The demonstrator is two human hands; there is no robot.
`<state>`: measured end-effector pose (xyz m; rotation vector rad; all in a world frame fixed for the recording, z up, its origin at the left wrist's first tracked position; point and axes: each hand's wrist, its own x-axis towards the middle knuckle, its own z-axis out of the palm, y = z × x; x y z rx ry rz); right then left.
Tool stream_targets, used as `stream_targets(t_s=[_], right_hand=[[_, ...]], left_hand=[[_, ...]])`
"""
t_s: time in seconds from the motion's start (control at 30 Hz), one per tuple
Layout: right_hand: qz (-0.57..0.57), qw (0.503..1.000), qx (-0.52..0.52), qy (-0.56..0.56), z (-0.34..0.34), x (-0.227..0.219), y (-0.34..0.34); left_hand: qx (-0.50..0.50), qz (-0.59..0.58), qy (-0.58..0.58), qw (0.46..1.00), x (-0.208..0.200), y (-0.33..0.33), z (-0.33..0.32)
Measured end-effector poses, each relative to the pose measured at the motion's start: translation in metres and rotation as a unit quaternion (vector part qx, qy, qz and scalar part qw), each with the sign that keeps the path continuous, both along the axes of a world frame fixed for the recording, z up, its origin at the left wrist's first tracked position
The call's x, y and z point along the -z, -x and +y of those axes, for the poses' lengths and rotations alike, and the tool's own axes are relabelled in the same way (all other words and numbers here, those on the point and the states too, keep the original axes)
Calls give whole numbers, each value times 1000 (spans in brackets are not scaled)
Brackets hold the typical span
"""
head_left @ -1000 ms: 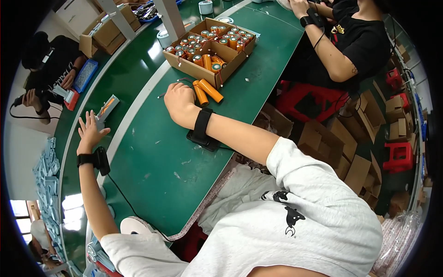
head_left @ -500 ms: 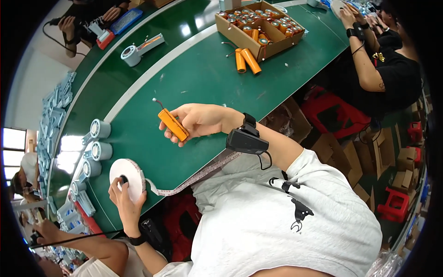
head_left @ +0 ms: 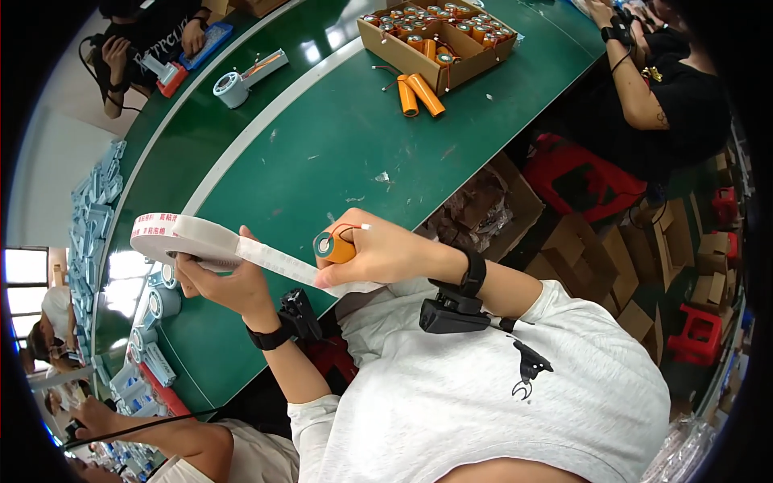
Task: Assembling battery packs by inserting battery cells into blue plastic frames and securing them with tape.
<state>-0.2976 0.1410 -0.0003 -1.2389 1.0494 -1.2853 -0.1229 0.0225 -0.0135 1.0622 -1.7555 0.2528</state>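
1. Tape roll (head_left: 193,240), tipped flatter than before; my left hand (head_left: 229,287) curls around it.
2. Strip (head_left: 278,262), newly stretched between my hands; my right hand (head_left: 390,253) pinches it while gripping the battery (head_left: 338,248), so both meet.
3. Battery, just beside the strip: round end facing left, long axis running rightward into my palm.

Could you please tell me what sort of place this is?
Probably an assembly workshop: a cardboard box of orange cylinders stands on a green worktable, pale-blue parts lie heaped at the picture's left, and the left hand holds a tape roll.
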Motion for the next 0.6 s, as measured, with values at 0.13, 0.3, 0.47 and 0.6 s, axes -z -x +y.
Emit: stream_targets(t_s=[0.13, 0.3, 0.47, 0.6], right_hand=[[68, 997, 27, 17, 7, -4, 31], [97, 988, 123, 15, 3, -24, 46], [195, 951, 192, 144, -18, -21, 22], [223, 938, 216, 154, -27, -15, 18]], left_hand=[[65, 107, -89, 988, -1, 19, 1], [121, -42, -118, 985, 9, 30, 17], [130, -112, -118, 978, 15, 39, 22], [170, -115, -156, 966, 12, 43, 29]])
